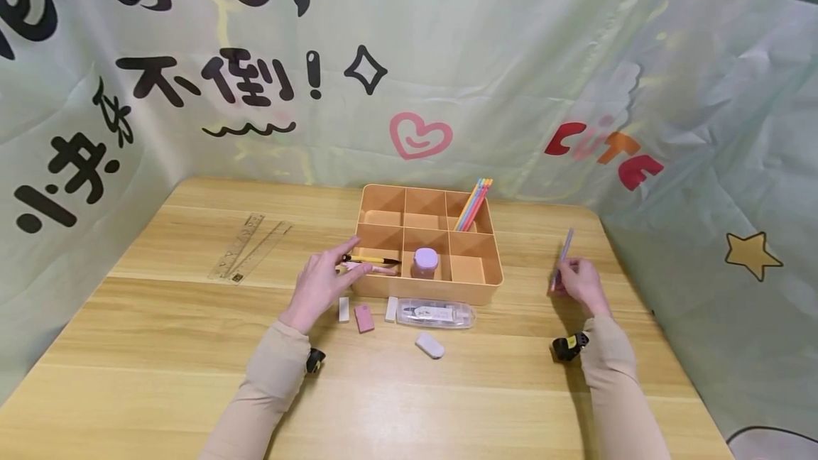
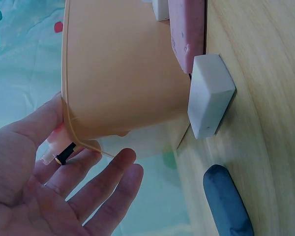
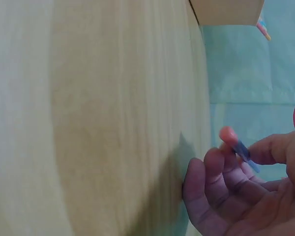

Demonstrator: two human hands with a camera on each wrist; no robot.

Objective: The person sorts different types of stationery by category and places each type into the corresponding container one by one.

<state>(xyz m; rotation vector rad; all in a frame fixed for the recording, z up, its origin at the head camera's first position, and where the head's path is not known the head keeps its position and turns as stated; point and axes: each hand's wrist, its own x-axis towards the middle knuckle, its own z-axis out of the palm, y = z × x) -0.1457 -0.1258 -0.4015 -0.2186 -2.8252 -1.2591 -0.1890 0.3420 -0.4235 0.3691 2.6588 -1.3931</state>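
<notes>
An orange six-compartment box (image 1: 422,292) stands at the back of the table. My left hand (image 1: 322,282) touches its left edge, thumb and fingers spread around the corner; in the left wrist view the hand (image 2: 64,172) is at the box's rim (image 2: 65,59). A yellow-and-black pen (image 1: 371,259) and a pink one lie in the front left compartment. A purple-lidded jar (image 1: 424,261) is in the front middle one, and colored sticks (image 1: 474,204) lean in the back right. My right hand (image 1: 583,282) pinches a slim purple pen (image 1: 564,254), its pink end (image 3: 228,133) toward the right wrist camera.
Two clear rulers (image 1: 246,247) lie left of the box. In front of it are a pink eraser (image 1: 364,319), white blocks (image 1: 344,309), a clear case (image 1: 436,314) and a pale eraser (image 1: 429,345). A printed cloth (image 1: 319,148) hangs behind the table.
</notes>
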